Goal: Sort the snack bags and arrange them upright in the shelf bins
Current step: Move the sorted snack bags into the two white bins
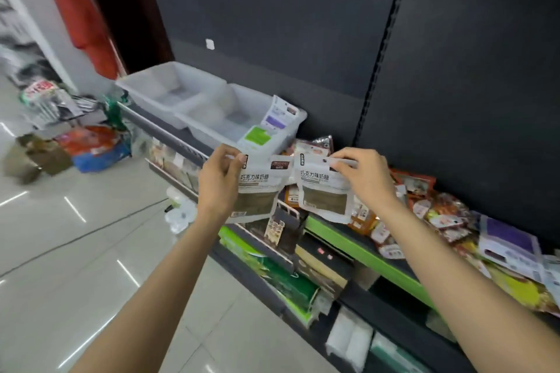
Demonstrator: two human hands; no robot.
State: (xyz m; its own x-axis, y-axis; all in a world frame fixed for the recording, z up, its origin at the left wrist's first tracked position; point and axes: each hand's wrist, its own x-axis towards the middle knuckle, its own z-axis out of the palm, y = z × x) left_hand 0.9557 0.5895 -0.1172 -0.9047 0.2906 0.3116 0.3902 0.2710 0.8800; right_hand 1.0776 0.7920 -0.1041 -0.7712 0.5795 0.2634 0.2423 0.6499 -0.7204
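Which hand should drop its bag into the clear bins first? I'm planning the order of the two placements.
Probably the left hand. Its white bag, pinched at the top and hanging upright, is just in front of the near clear bin. The right hand holds a matching bag farther right, over the loose snack pile.

Even overhead light fills a shop aisle, seen through a wide-angle lens.
Ceiling lamps glare as white streaks on the glossy floor tiles (91,221); the dark shelf back panel (272,24) stays matte. Motion blur smears the left edge, straight lines bow outward, and shadows are soft and faint.
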